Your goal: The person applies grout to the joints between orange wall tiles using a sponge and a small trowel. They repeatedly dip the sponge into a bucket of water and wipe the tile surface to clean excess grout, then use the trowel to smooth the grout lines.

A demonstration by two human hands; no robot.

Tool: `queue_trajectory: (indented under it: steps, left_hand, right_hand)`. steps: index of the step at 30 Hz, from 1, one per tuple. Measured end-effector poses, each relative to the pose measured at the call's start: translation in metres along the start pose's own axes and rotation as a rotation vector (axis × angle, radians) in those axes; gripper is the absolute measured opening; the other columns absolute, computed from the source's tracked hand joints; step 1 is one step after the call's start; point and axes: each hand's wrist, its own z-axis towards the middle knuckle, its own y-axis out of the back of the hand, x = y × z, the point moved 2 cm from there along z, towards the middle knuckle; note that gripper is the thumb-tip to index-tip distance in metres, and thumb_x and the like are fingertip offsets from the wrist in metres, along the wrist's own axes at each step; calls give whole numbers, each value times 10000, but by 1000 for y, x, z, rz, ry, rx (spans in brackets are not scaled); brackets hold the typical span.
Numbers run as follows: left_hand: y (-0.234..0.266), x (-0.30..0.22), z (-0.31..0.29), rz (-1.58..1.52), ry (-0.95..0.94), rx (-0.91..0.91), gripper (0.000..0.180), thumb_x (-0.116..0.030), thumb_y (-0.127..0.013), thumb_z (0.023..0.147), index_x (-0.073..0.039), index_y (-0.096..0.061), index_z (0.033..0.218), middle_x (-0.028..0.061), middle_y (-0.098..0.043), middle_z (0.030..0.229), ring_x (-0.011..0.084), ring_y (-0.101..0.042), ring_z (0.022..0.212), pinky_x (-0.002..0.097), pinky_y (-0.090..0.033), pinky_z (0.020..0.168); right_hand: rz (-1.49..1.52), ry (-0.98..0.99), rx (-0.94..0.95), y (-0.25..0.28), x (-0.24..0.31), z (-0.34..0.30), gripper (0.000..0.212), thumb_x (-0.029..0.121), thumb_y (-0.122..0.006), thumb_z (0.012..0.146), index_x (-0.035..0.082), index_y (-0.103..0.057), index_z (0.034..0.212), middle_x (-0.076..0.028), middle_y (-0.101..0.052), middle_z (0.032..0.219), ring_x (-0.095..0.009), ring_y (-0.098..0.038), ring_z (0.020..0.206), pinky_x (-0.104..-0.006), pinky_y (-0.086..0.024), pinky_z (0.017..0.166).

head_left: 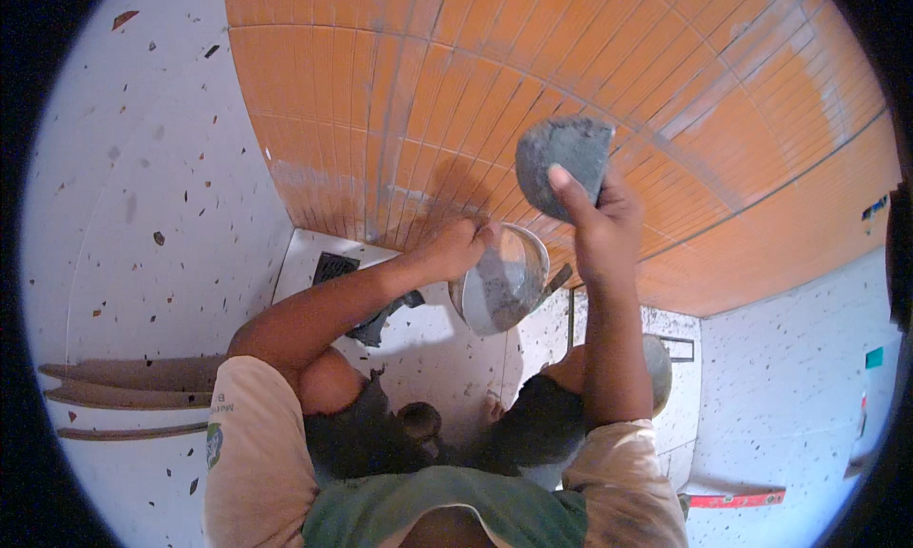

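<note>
My right hand (601, 226) is raised in front of the orange tiled wall (533, 53). It grips a dark grey, D-shaped scraper (571, 163), thumb on the flat face, with rough grey paste along the upper part. Lower and to the left, my left hand (458, 247) is closed on the rim of a round, pale bowl (499, 286), which is tilted and has grey paste inside. The wall has narrow vertical grooves, some smeared grey, with hazy grey patches. Whether the scraper touches the wall I cannot tell.
White speckled walls stand left (133, 225) and right. Near my left forearm lie a crumpled dark cloth (376, 326) and a black mesh-like piece (335, 265). A red spirit level (737, 500) lies lower right; a pale round container (657, 372) is beside my right arm.
</note>
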Motion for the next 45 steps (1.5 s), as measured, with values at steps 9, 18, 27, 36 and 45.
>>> queue_trajectory:
  steps: [9, 18, 27, 36, 45]
  left_hand:
    - [-11, 13, 8, -48, -189, -106, 506, -427, -363, 1001, 7, -624, 1008, 269, -640, 1004, 426, -601, 995, 512, -445, 900]
    - [-29, 51, 27, 40, -226, -119, 462, -381, -392, 981, 17, -627, 998, 289, -643, 972, 451, -606, 977, 525, -454, 880]
    - [-32, 48, 32, 60, -293, -219, 452, -376, -388, 978, 4, -623, 1044, 278, -645, 1025, 436, -603, 1023, 520, -459, 904]
    - [-24, 33, 19, 6, -333, -179, 416, -352, -426, 959, -11, -622, 1094, 261, -650, 1070, 403, -613, 1044, 491, -464, 917]
    - [-6, 20, 14, -28, -501, -203, 375, -322, -477, 945, -5, -606, 1096, 243, -643, 1110, 400, -598, 1082, 472, -457, 926]
  right_hand:
    - [-932, 993, -320, -77, 12, 50, 404, -39, -700, 676, 60, -685, 1067, -131, -677, 1078, -309, -636, 940, -391, -491, 799]
    - [-984, 894, -254, -101, -7, 44, 422, -36, -675, 678, 57, -675, 1089, -135, -683, 1050, -320, -644, 887, -398, -493, 782]
    - [-986, 834, -201, -119, -2, 46, 433, -44, -672, 665, 62, -682, 1084, -118, -683, 1053, -306, -631, 910, -402, -487, 796]
    - [-1063, 966, -170, -133, -19, 51, 421, -8, -681, 666, 90, -687, 1075, -63, -660, 1071, -249, -605, 905, -389, -439, 749]
    - [-984, 868, -136, -140, -4, 53, 427, -6, -697, 654, 75, -682, 1073, -109, -674, 1070, -301, -625, 921, -404, -469, 782]
